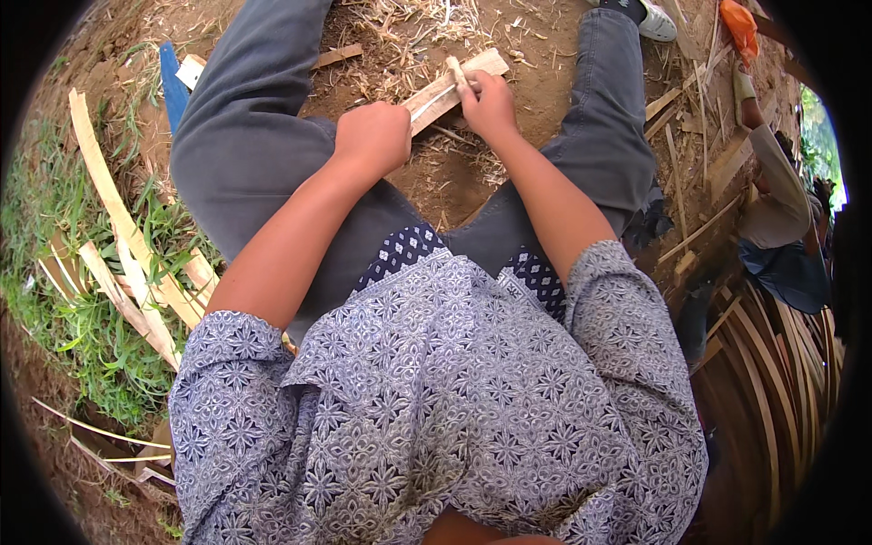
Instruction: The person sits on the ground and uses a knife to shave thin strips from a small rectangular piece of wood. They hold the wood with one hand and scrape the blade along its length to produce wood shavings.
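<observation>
Between my bent knees a pale, flat wooden slat point(488, 64) slants away toward the far right. My left hand point(374, 139) is closed in a fist around its near end, which the fingers hide. My right hand point(490, 104) is closed farther along, pinching a short, pale stick point(456, 71) that stands across the slat. A narrow bright strip point(431, 105) runs along the slat between the two hands; whether it is a blade or a sliver, I cannot tell.
Wood shavings point(391, 32) litter the dirt beyond my hands. Long pale strips point(113, 186) and a blue piece point(171, 86) lie at left by grass. At right sit another person point(777, 200), an orange bag point(740, 32), scattered sticks and a bundle of curved strips point(767, 372).
</observation>
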Motion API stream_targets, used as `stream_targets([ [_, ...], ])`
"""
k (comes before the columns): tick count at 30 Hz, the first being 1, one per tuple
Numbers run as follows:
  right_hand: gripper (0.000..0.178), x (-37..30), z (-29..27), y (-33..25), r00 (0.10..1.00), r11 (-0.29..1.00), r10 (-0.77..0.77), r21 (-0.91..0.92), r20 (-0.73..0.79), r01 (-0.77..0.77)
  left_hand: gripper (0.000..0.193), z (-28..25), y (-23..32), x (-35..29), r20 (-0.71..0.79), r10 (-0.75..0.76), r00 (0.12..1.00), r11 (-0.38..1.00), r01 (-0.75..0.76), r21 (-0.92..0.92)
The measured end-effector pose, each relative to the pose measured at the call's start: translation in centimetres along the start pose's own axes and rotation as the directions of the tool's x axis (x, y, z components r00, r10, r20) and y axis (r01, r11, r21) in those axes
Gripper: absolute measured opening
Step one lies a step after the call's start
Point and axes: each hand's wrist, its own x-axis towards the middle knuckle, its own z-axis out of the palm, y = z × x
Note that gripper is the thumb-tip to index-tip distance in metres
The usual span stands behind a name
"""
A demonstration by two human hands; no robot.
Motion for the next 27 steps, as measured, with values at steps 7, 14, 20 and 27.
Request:
stream_targets([
  [7, 0.029, -1.3, -0.7, -1.1, 0.984, 0.972, 0.039, 0.223, 0.175, -0.078, 0.025, 0.4, -0.2, -0.1, -0.038, 0.007, 0.999, 0.999, -0.009, -0.033],
  [14, 0.023, -2.3, -0.2, -1.6, 0.995, 0.973, -0.068, 0.224, 0.075, 0.050, 0.024, 0.3, -0.3, -0.1, -0.071, 0.017, 0.997, 1.000, -0.017, -0.001],
  [20, 0.024, -2.7, -0.5, -3.3, 0.993, 0.974, -0.058, 0.223, 0.106, 0.033, 0.023, 0.1, -0.4, -0.1, -0.062, 0.022, 0.998, 1.000, -0.022, 0.002],
  [27, 0.024, -1.8, -1.0, -3.4, 0.994, 0.982, 0.032, 0.184, 0.103, -0.051, 0.025, -0.2, -0.4, 0.1, -0.081, 0.013, 0.997, 1.000, -0.015, -0.025],
])
